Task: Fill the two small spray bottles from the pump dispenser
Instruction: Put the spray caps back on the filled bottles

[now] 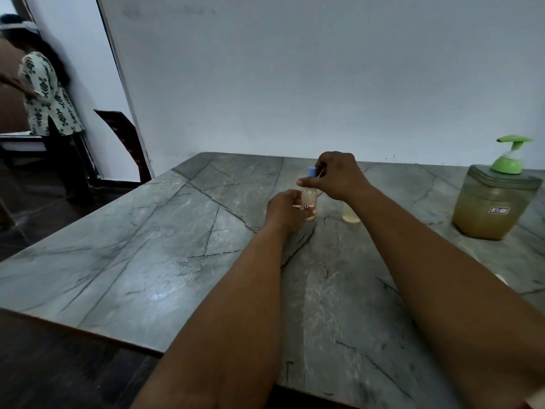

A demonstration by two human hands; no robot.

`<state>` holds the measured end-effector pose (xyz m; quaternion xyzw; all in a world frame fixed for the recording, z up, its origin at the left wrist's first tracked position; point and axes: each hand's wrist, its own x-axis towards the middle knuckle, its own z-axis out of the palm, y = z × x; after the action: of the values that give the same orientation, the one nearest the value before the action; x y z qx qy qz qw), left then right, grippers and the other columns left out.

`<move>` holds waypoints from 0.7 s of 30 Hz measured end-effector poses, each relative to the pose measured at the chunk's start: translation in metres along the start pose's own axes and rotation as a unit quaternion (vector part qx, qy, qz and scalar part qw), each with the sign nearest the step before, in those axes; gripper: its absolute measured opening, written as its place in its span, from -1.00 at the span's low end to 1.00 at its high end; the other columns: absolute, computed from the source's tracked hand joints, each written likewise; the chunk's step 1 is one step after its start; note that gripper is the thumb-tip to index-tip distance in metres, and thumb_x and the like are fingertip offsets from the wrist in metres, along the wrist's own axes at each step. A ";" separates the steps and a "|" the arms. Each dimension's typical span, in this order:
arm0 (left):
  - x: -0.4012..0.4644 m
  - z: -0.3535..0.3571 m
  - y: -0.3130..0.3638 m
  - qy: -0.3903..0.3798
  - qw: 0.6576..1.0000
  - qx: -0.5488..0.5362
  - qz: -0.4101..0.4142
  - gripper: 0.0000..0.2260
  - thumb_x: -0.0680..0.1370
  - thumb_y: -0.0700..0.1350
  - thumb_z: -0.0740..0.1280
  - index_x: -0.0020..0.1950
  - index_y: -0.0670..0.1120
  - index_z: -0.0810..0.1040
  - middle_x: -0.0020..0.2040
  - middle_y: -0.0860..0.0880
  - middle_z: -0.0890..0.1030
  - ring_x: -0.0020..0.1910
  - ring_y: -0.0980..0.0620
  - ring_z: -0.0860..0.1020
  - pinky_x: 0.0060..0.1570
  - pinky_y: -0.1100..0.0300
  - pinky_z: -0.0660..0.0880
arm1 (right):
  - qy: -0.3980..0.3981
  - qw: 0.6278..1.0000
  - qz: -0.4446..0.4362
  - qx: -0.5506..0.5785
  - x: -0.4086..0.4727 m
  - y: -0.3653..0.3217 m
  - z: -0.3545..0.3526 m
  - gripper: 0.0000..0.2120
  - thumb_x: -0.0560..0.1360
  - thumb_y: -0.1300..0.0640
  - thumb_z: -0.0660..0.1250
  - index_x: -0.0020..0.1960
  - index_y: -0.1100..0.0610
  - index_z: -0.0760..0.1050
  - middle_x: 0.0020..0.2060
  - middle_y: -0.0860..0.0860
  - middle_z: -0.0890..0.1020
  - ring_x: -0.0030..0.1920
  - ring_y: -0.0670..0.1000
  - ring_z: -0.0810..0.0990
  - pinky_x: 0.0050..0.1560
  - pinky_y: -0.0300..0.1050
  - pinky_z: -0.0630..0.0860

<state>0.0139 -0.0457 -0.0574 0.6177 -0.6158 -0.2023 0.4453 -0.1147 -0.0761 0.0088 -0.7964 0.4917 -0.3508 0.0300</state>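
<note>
Two small clear spray bottles of pale liquid stand mid-counter (147, 246): left hand (284, 209) grips one (309, 202), right-hand (339, 177) fingers pinch its blue sprayer top (311, 172), the other bottle (351, 215) at its three o'clock; one green-topped pump dispenser (492, 202) farther right.

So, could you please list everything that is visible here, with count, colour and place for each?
spray bottle: 1, clear with yellowish liquid, blue top, orange label, table centre, held
second bottle: 1, clear with yellowish liquid, right of the first, top hidden by the right arm
dispenser: 1, clear with brownish liquid, green pump, white label, table far right
table: 1, grey marble pattern with dark veins
chair: 1, dark, behind the table's left corner
wall: 1, white, behind the table
other person: 1, patterned top, far left, standing
left hand: 1, grips the spray bottle's body
right hand: 1, pinches at the blue top
</note>
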 end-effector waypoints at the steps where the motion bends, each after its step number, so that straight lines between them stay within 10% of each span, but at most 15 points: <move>1: 0.000 0.000 0.001 -0.001 1.000 0.000 -0.002 -0.60 0.40 -0.09 0.52 0.20 -0.13 0.58 0.11 -0.05 0.64 0.10 0.01 0.58 0.11 0.19 0.45 | 0.006 1.000 0.009 -0.012 0.000 0.002 0.002 -0.55 0.28 -0.20 0.51 -0.16 0.16 0.50 -0.25 0.03 0.55 -0.22 -0.02 0.50 -0.22 -0.20 0.36; 4: 0.000 -0.001 0.001 -0.005 1.000 -0.004 -0.009 -0.56 0.39 -0.08 0.53 0.23 -0.13 0.56 0.14 -0.06 0.64 0.13 -0.01 0.58 0.19 0.10 0.47 | -0.043 0.997 0.050 0.049 0.001 0.004 -0.001 -0.41 0.29 -0.30 0.44 0.09 0.13 0.46 -0.09 0.01 0.56 -0.08 -0.02 0.52 -0.09 -0.15 0.46; 9: 0.000 -0.001 0.000 0.001 1.000 0.002 -0.003 -0.62 0.38 -0.07 0.53 0.16 -0.12 0.60 0.08 -0.06 0.65 0.06 0.01 0.58 -0.01 0.24 0.39 | -0.106 0.988 -0.007 0.111 0.003 -0.003 -0.013 -0.73 0.47 0.27 0.36 0.16 0.13 0.56 0.08 0.05 0.62 0.11 0.02 0.59 0.10 -0.16 0.50; 12: 0.000 0.000 -0.001 0.001 1.000 0.007 -0.004 -0.61 0.38 -0.06 0.53 0.17 -0.12 0.60 0.08 -0.05 0.65 0.06 0.02 0.58 0.00 0.23 0.40 | -0.016 0.999 0.009 0.034 0.001 -0.004 -0.006 -0.65 0.35 0.02 0.52 0.02 0.18 0.55 -0.12 0.08 0.63 -0.11 0.00 0.58 -0.13 -0.21 0.42; 16: 0.001 0.000 0.000 0.001 1.000 0.011 -0.006 -0.60 0.38 -0.05 0.53 0.17 -0.12 0.60 0.08 -0.05 0.66 0.06 0.02 0.59 0.04 0.20 0.43 | -0.007 0.989 0.063 0.130 0.000 -0.005 -0.009 -0.22 0.34 -0.25 0.44 0.38 0.13 0.26 -0.05 0.03 0.55 -0.02 -0.01 0.51 -0.04 -0.16 0.41; 21: 0.000 -0.001 0.000 0.005 1.000 0.024 0.002 -0.66 0.38 -0.03 0.53 0.10 -0.11 0.61 0.03 -0.06 0.66 -0.02 0.04 0.57 -0.09 0.26 0.35 | -0.081 0.992 -0.011 0.093 0.003 -0.012 -0.012 -0.36 0.45 0.29 0.39 0.45 0.04 0.25 0.04 0.07 0.62 0.08 0.02 0.59 0.05 -0.18 0.49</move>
<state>0.0147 -0.0453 -0.0566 0.6283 -0.6194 -0.1829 0.4339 -0.1122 -0.0688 0.0241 -0.8214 0.4443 -0.3293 0.1395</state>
